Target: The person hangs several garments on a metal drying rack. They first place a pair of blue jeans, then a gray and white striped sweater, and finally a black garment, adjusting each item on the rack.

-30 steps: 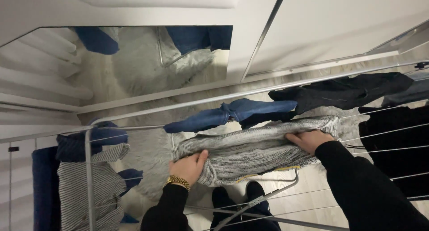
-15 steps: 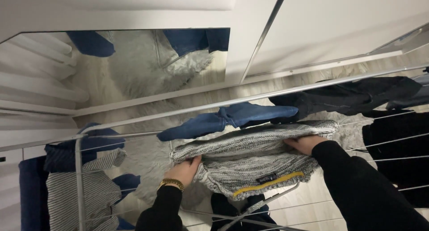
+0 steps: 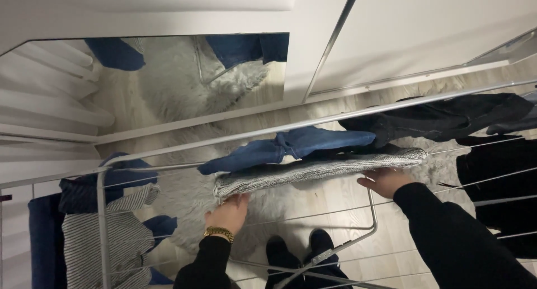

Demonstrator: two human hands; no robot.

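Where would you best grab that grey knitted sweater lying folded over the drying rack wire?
Probably at its two ends, from the near side. The grey knitted sweater hangs as a long narrow band, and the left hand and right hand already sit under those ends.

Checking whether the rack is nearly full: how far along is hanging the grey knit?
Done: blue jeans, dark garments and a striped top already hang on the drying rack. In hand: the left hand and right hand hold the grey knit sweater along a wire. Left: letting go; bare wires remain nearer the person.
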